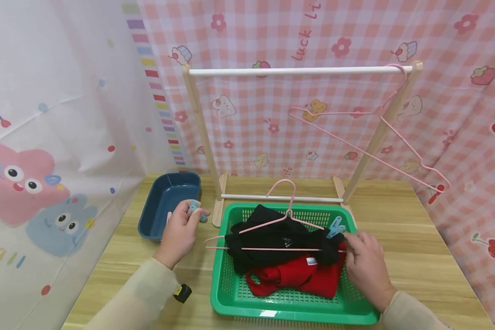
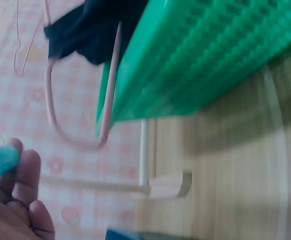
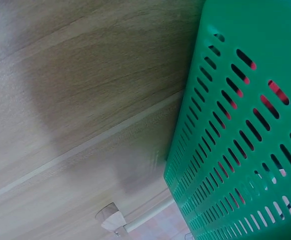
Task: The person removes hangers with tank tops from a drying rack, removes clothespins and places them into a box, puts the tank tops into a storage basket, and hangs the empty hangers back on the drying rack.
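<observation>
My left hand [image 1: 178, 236] pinches a light blue clothespin [image 1: 195, 207] between thumb and fingers, left of the green basket [image 1: 218, 288]. The clothespin [image 2: 4, 159] also shows at the left edge of the left wrist view. Over the basket, a pink clothes hanger [image 1: 289, 212] carries a black garment [image 1: 272, 256], draped over its lower bar. Another blue clothespin [image 1: 335, 227] is on the garment's right end. My right hand [image 1: 367, 266] holds the hanger's right end beside that clothespin; its fingertips are partly hidden. The right wrist view does not show the hand.
Red clothing [image 1: 297, 277] lies in the basket. A dark blue tray [image 1: 148, 220] stands at left, holding something pink. Behind, a wooden rack with a white rail [image 1: 297, 71] bears an unloaded pink hanger [image 1: 346, 147]. A small black-and-yellow object [image 1: 183, 293] lies near my left sleeve.
</observation>
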A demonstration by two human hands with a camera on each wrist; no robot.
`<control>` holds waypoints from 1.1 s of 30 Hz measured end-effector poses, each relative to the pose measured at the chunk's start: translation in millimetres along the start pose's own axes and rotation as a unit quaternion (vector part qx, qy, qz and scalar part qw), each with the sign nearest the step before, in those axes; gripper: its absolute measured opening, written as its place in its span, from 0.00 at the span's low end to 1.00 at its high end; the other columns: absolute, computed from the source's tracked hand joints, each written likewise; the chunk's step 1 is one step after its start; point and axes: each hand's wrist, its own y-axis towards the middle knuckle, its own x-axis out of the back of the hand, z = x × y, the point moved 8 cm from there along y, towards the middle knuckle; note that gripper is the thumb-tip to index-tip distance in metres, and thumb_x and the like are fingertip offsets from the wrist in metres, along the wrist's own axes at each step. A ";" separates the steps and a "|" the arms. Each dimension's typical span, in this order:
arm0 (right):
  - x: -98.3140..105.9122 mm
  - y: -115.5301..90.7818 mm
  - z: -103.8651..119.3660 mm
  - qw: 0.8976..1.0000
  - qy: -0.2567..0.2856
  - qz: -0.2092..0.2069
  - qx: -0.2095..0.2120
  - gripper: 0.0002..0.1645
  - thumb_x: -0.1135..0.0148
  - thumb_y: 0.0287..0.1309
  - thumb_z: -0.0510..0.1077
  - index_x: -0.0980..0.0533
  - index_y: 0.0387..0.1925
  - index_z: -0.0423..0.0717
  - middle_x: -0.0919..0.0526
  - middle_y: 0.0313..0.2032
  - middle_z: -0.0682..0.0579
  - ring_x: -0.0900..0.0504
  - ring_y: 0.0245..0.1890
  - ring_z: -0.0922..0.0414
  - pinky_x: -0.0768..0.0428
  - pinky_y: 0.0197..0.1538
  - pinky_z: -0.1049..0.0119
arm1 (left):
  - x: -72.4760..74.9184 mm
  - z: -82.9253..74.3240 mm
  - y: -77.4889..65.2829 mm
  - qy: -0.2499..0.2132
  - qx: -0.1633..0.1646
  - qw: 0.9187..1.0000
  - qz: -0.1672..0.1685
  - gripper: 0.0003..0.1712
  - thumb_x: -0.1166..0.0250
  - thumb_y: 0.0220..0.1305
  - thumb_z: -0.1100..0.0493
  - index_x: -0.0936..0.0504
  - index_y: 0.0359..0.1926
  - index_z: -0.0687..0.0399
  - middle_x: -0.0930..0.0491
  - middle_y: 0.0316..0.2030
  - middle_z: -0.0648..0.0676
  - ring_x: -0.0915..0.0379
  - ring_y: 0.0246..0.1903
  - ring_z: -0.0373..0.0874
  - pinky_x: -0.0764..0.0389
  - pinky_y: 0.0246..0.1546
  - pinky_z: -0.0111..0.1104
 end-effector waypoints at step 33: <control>-0.3 -0.1 -0.4 1.000 -0.004 0.005 0.000 0.13 0.43 0.65 0.27 0.15 0.43 0.40 0.23 0.30 0.49 0.28 0.37 0.49 0.35 0.43 0.54 | 71.2 98.8 38.9 0.218 0.158 0.963 0.004 0.37 0.42 0.80 0.49 0.41 0.80 0.61 0.21 0.47 0.61 0.21 0.40 0.52 0.21 0.41 0.43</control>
